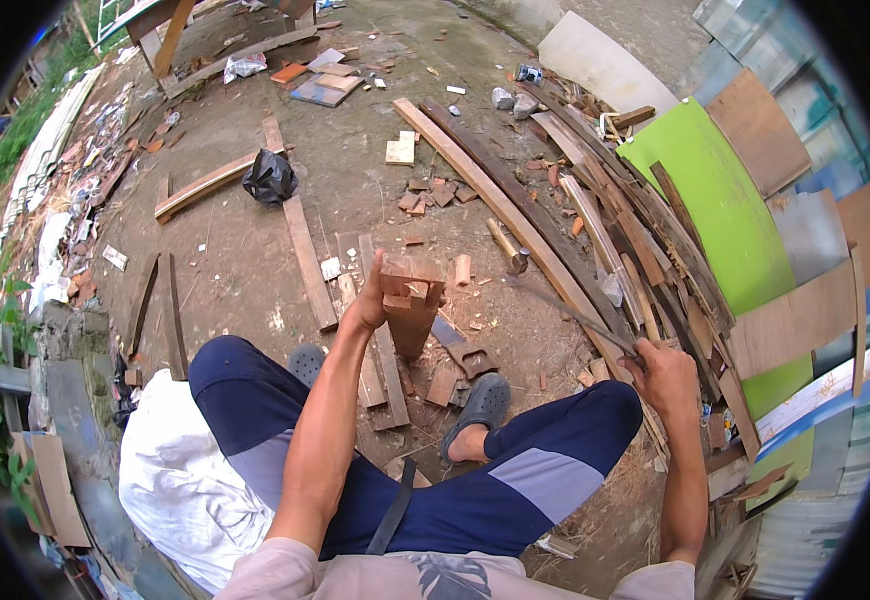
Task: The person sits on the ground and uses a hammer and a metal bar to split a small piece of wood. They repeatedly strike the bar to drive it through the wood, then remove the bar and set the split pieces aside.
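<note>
My left hand (368, 305) is closed around a thick reddish-brown piece of wood (411, 325), raised in front of my knees. A cut or notch seems to show near its top end. My right hand (667, 378), beyond my right knee, grips a long, thin, dark tool (570, 312) that slants toward the middle; its exact kind is unclear. On the ground between the hands lies a hammer (508, 246) with a wooden handle and metal head. A handsaw (463, 348) lies partly hidden behind the held wood. Beside the hammer is a small wood offcut (464, 269).
Long planks (495, 200) and a pile of scrap timber line the right side, against green and brown panels (725, 215). More boards (310, 260) and a black plastic bag (270, 178) lie ahead to the left. A white sack (180, 480) sits by my left leg.
</note>
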The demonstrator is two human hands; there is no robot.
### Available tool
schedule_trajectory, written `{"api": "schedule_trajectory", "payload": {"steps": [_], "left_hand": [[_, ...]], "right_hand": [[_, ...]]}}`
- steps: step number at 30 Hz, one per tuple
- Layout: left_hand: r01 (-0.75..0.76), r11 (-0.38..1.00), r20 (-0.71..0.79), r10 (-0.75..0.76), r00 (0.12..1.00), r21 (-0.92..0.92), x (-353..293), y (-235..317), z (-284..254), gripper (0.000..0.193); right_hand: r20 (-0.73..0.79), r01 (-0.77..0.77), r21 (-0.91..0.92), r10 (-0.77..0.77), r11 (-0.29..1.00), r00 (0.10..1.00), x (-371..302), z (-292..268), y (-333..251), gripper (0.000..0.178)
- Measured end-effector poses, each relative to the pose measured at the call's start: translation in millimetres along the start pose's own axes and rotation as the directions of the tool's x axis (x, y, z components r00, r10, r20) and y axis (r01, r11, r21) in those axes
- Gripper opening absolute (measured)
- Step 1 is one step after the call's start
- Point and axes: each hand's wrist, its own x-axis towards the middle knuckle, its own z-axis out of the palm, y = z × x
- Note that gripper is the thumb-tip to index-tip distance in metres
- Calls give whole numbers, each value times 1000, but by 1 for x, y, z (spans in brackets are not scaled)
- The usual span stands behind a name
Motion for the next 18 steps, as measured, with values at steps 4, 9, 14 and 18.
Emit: {"api": "schedule_trajectory", "payload": {"steps": [4, 9, 14, 18], "left_hand": [[-107, 987, 4, 108, 994, 116, -2, 24, 35, 114], [-73, 993, 72, 67, 995, 89, -6, 29, 38, 119], [-28, 995, -28, 30, 999, 93, -3, 13, 17, 113], [-46, 985, -31, 52, 998, 166, -9, 22, 37, 109]], "right_hand": [[31, -229, 230, 228, 946, 973, -24, 15, 3, 25], [135, -241, 599, 200, 764, 970, -37, 21, -51, 28], [49, -82, 682, 67, 727, 997, -37, 31, -72, 39], [21, -29, 605, 20, 796, 1000, -36, 26, -64, 40]]}}
